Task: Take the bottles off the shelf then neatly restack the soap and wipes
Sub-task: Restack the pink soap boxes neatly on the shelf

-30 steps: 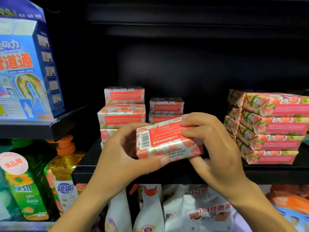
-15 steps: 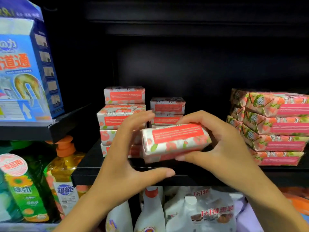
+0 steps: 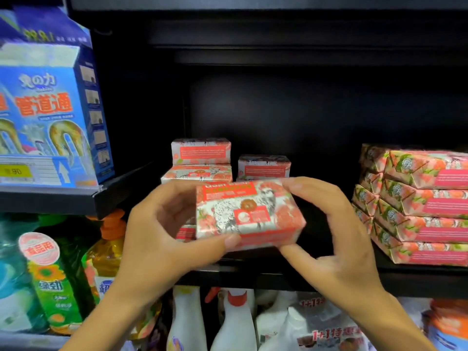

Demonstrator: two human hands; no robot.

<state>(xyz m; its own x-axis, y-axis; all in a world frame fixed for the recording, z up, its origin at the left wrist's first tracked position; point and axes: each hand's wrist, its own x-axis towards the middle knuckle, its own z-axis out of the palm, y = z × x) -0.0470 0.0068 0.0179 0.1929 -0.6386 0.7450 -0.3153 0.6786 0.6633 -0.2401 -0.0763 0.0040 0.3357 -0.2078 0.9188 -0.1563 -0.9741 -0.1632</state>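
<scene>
As left hand (image 3: pixel 157 239), right hand (image 3: pixel 336 249) pinch soap (image 3: pixel 249 211)

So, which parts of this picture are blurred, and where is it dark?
Head view: the soap bar, left hand and right hand show slight motion blur; the blue box at the left is smeared and bent; the shelf back is dark, nearly without detail.

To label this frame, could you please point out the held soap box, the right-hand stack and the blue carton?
held soap box (image 3: pixel 249 212): head view, its printed top face.
right-hand stack (image 3: pixel 420 206): head view, a middle pack's front.
blue carton (image 3: pixel 43 110): head view, its front panel.
</scene>
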